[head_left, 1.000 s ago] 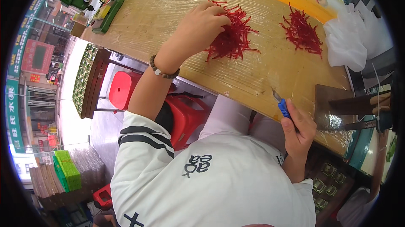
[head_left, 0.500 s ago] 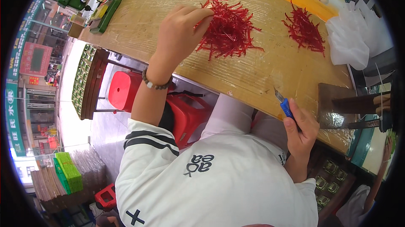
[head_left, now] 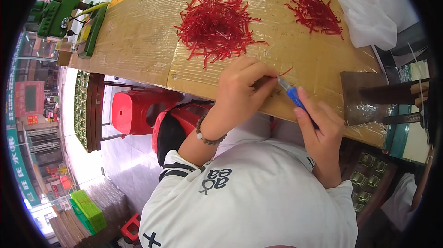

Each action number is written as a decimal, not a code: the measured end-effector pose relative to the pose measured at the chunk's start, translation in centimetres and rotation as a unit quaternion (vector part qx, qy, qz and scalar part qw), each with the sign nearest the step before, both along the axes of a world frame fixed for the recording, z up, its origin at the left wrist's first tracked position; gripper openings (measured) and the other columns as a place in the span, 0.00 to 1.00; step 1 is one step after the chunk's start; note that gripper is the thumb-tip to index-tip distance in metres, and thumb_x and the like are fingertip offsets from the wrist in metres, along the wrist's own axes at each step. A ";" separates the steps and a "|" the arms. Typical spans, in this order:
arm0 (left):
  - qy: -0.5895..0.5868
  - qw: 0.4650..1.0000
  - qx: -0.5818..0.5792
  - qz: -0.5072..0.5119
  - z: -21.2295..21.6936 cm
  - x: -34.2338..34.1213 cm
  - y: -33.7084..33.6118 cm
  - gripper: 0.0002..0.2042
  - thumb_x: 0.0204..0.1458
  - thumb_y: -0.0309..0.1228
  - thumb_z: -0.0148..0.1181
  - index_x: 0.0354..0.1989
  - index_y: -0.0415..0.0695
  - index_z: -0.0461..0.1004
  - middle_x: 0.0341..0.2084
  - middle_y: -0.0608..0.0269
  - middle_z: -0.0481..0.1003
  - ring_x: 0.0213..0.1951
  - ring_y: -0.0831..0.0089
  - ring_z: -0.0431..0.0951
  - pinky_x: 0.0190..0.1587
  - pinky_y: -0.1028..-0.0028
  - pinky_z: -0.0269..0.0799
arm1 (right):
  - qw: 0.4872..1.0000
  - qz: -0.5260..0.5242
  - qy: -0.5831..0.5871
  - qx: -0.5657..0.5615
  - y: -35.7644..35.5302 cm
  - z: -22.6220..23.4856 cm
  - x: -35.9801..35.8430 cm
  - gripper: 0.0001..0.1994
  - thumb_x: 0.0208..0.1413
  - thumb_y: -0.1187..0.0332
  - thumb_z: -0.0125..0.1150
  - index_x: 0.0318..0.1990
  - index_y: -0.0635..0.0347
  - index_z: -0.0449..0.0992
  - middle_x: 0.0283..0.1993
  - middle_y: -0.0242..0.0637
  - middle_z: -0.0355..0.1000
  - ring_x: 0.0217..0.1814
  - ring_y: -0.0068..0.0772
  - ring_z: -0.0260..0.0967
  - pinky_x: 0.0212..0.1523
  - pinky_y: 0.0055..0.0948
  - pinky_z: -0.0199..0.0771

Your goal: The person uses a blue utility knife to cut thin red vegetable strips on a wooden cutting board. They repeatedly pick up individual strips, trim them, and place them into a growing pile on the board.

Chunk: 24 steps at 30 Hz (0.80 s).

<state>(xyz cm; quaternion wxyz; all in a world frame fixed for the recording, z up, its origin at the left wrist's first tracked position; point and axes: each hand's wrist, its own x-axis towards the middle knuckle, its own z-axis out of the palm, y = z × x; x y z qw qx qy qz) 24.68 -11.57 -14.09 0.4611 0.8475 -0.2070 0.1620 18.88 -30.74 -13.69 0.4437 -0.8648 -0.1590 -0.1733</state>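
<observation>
Pinches red strip (head_left: pixel 288 71) in left hand (head_left: pixel 239 86), fingertips (head_left: pixel 270 72) together, hiding one end, over table (head_left: pixel 134 52), near red pile (head_left: pixel 214 26). Grips blue knife (head_left: pixel 294 95) in closed right hand (head_left: pixel 325 123), covering part of handle. Cannot make out blade's contact with strip.

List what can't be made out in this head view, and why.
Head view:
Left hand: whether it grips the red strip; its curled fingers hide the contact.
Blue knife, back end: partly covered by the right hand.
Its blade: too small to tell whether it touches the strip.
Person at lower right: mostly cut off by the edge.
</observation>
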 end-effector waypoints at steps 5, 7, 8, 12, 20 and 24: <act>-0.027 1.000 0.011 0.009 -0.3 -0.1 0.5 0.07 0.38 0.16 0.66 0.27 0.39 0.78 0.21 0.61 0.74 0.25 0.69 0.72 0.28 0.74 0.65 | 0.999 -0.013 0.036 -0.033 0.2 0.4 0.0 0.19 0.48 0.74 0.68 0.50 0.57 0.79 0.19 0.37 0.62 0.17 0.32 0.58 0.19 0.30 0.59; -0.037 0.999 0.008 0.011 -0.4 -0.2 0.5 0.07 0.37 0.17 0.66 0.26 0.39 0.77 0.20 0.61 0.73 0.25 0.68 0.71 0.28 0.73 0.64 | 0.997 -0.009 0.037 -0.060 0.2 0.4 -0.1 0.19 0.48 0.74 0.68 0.51 0.56 0.79 0.19 0.36 0.62 0.17 0.31 0.57 0.19 0.30 0.59; -0.040 0.999 0.002 0.014 -0.4 -0.2 0.5 0.07 0.37 0.17 0.66 0.26 0.39 0.77 0.20 0.61 0.73 0.25 0.68 0.71 0.29 0.72 0.63 | 0.997 -0.007 0.036 -0.073 0.1 0.3 -0.1 0.20 0.47 0.74 0.69 0.51 0.56 0.79 0.19 0.36 0.62 0.17 0.31 0.57 0.19 0.30 0.59; -0.047 0.999 -0.006 0.011 -0.3 -0.3 0.5 0.07 0.37 0.17 0.66 0.26 0.39 0.77 0.20 0.61 0.72 0.25 0.66 0.70 0.28 0.72 0.62 | 0.998 0.002 0.020 -0.067 0.2 0.1 -0.1 0.21 0.45 0.74 0.70 0.51 0.55 0.79 0.19 0.34 0.60 0.17 0.30 0.57 0.19 0.29 0.58; -0.070 0.997 0.009 0.034 -0.5 -0.7 0.6 0.06 0.38 0.19 0.65 0.24 0.40 0.75 0.19 0.60 0.68 0.24 0.62 0.67 0.27 0.67 0.62 | 0.984 -0.012 -0.039 -0.172 0.6 -0.4 0.0 0.23 0.43 0.71 0.72 0.51 0.51 0.79 0.20 0.32 0.61 0.18 0.31 0.59 0.20 0.30 0.60; -0.095 0.995 0.020 0.030 -0.6 -0.4 0.4 0.06 0.40 0.19 0.65 0.22 0.40 0.73 0.18 0.59 0.66 0.24 0.61 0.66 0.26 0.66 0.62 | 0.980 -0.053 -0.040 -0.188 0.8 -0.6 0.1 0.22 0.46 0.72 0.70 0.52 0.52 0.78 0.21 0.34 0.62 0.19 0.31 0.59 0.21 0.30 0.62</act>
